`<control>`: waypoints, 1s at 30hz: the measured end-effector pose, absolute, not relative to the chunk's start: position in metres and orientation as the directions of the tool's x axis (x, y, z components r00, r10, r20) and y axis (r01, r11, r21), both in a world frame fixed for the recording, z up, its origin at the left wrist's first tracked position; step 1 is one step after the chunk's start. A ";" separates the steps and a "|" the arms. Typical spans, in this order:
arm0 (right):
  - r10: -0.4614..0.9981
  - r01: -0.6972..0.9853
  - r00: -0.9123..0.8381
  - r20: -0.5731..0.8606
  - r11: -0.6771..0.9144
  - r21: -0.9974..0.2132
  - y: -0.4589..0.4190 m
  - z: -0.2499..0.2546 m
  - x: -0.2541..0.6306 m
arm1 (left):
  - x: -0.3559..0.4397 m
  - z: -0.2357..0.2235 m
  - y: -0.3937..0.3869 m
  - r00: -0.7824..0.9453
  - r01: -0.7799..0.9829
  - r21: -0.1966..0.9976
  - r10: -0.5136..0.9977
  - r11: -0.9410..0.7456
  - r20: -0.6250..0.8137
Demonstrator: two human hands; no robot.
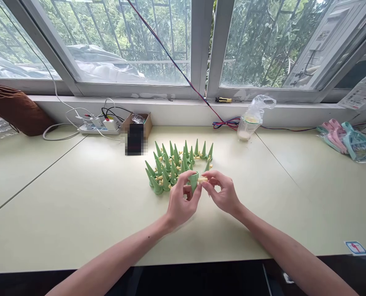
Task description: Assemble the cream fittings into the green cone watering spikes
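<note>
My left hand (181,200) is closed around a small green cone (194,180), held between thumb and fingers just above the table. My right hand (221,190) pinches a small pale yellow piece (202,179) right at the side of that cone. Directly behind both hands stands a cluster of several upright green cones (173,166) with small yellow pieces among them on the pale green table (78,197).
A clear plastic bag with pale contents (251,119) stands at the back right. A small cardboard box (138,123) and a power strip with cables (99,125) lie at the back left. Pink and teal packets (346,142) lie far right, a brown bag (16,109) far left.
</note>
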State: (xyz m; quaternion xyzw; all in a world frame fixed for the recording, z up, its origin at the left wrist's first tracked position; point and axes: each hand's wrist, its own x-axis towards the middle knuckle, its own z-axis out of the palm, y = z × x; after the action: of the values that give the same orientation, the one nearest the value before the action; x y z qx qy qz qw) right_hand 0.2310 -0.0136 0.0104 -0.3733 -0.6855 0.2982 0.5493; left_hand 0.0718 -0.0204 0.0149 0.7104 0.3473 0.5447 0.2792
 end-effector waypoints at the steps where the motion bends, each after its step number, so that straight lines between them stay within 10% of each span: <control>1: 0.835 0.180 -0.121 0.537 0.551 -0.815 -0.014 0.010 0.231 | 0.072 0.015 -0.020 0.167 0.189 0.775 0.797 -0.604 0.580; 30: 0.874 0.146 -0.127 0.468 0.483 -0.863 -0.013 0.008 0.230 | 0.073 0.014 -0.021 0.168 0.196 0.806 0.829 -0.559 0.534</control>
State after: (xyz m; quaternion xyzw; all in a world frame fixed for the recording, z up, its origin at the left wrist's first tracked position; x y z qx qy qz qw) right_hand 0.2298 -0.0131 0.0079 -0.3803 -0.6707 0.3371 0.5403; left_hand 0.0726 -0.0211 0.0140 0.7040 0.3638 0.5325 0.2973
